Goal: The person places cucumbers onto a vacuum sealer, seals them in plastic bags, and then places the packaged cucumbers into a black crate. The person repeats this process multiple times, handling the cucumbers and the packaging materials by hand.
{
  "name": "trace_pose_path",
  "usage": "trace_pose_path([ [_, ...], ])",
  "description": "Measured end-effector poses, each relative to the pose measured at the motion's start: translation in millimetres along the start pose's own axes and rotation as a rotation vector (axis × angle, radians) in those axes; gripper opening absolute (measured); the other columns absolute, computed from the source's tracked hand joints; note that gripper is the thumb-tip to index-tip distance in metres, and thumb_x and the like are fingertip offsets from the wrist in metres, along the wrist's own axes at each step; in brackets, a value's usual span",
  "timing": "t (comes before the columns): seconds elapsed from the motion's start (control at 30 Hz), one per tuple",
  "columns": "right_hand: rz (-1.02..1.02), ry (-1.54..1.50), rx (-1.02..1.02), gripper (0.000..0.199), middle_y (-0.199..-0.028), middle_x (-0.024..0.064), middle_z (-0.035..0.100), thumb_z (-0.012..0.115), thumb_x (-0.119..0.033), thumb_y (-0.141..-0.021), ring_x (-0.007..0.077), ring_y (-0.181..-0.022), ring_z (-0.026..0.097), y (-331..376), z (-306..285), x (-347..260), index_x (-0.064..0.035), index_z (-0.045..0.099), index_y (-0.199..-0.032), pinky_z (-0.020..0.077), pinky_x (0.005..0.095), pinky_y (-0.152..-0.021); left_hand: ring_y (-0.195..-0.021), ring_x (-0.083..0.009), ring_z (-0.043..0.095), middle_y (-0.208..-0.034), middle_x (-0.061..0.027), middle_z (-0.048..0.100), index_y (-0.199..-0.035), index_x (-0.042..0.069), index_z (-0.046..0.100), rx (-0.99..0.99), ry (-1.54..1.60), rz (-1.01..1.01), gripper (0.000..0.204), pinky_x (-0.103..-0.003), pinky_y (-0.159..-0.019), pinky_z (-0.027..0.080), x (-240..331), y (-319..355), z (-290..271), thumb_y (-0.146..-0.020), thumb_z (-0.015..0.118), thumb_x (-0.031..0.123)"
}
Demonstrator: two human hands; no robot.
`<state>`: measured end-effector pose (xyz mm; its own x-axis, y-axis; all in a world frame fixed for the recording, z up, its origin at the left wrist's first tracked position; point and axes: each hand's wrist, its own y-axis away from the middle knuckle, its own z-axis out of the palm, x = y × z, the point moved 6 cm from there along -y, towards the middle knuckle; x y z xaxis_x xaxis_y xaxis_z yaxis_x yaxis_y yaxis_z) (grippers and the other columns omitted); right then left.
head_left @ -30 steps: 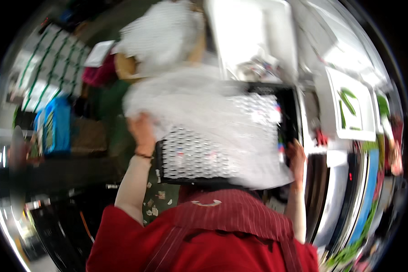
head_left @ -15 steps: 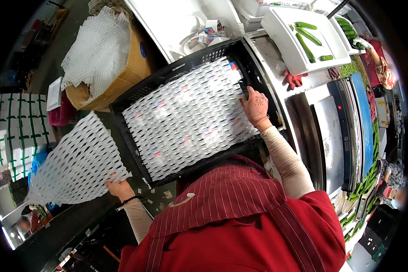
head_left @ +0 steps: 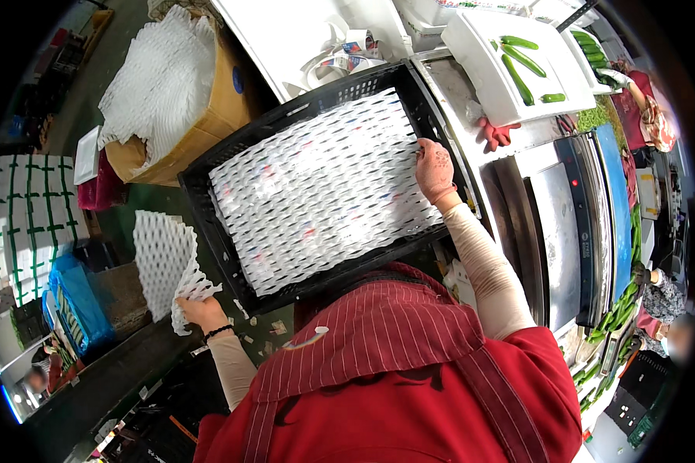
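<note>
Left hand (head_left: 201, 312) grips foam netting (head_left: 159, 258) (white).

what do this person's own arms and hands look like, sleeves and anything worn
The left hand and right hand are ungloved. Wrinkled cream sleeves cover the forearms, beneath wider red sleeves. A dark, seemingly beaded bracelet circles the left wrist; small dark markings show on the back of the right hand.

Looking steeply down from head height in wide fisheye, close above the striped apron (head_left: 378, 332) and the black crate (head_left: 301, 119) just beyond.
</note>
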<state>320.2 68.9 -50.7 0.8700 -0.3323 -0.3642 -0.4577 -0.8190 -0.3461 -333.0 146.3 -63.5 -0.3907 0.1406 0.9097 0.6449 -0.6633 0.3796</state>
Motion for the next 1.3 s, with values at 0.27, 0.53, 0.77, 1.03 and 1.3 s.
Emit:
trace_pose_path([
  [0.27, -0.089, 0.041, 0.014, 0.038, -0.102, 0.0194, 0.061, 0.065, -0.002, -0.075, 0.039, -0.097, 0.058, -15, -27, -47, 0.0025, 0.055, -0.111, 0.0466, 0.0465, -0.084, -0.098, -0.0304, 0.057, -0.114, -0.0221, 0.058, -0.119, -0.008, 0.049, 0.202, -0.197, 0.111, 0.049, -0.039, -0.082, 0.05, 11, 17, -15, -0.1, 0.049, 0.037],
  [0.53, -0.267, 0.095, -0.045, 0.065, -0.138, 0.0254, 0.046, 0.061, -0.044, -0.089, 0.0429, -0.127, 0.043, -45, 11, -86, 0.0009, 0.048, -0.134, 0.0326, 0.0529, -0.105, -0.098, -0.02, 0.054, -0.109, -0.0163, 0.058, -0.113, -0.008, 0.045, -0.086, -0.349, 0.798, 0.035, -0.034, -0.086, 0.045, 57, 89, 93, -0.104, 0.049, 0.026],
  [0.77, -0.469, 0.131, -0.221, 0.058, -0.138, 0.0162, 0.047, 0.063, -0.039, -0.085, 0.0458, -0.129, 0.037, -45, 54, -78, -0.0033, 0.052, -0.13, 0.0307, 0.0557, -0.105, -0.091, -0.033, 0.053, -0.1, -0.0237, 0.056, -0.11, -0.009, 0.048, -0.313, -0.812, 0.685, 0.033, -0.043, -0.085, 0.042, -49, 64, 153, -0.103, 0.048, 0.023],
  [1.03, -0.383, 0.025, -0.133, 0.067, -0.139, 0.0246, 0.042, 0.066, -0.038, -0.085, 0.0466, -0.129, 0.038, -32, 2, -99, 0.0016, 0.045, -0.135, 0.0286, 0.0561, -0.107, -0.112, -0.0376, 0.048, -0.126, -0.0243, 0.048, -0.13, -0.008, 0.04, -0.515, -0.818, 0.819, 0.035, -0.043, -0.099, 0.037, -89, 85, 120, -0.102, 0.044, 0.014],
  [1.3, -0.42, 0.084, -0.452, 0.074, -0.14, 0.0234, 0.044, 0.056, -0.057, -0.085, 0.0428, -0.131, 0.038, 24, -1, -67, -0.0004, 0.05, -0.132, 0.0249, 0.0527, -0.112, -0.115, -0.0461, 0.042, -0.123, -0.0366, 0.042, -0.125, -0.02, 0.032, -0.532, -1.101, 0.797, 0.042, -0.049, -0.104, 0.029, -107, 92, 110, -0.1, 0.045, 0.01],
])
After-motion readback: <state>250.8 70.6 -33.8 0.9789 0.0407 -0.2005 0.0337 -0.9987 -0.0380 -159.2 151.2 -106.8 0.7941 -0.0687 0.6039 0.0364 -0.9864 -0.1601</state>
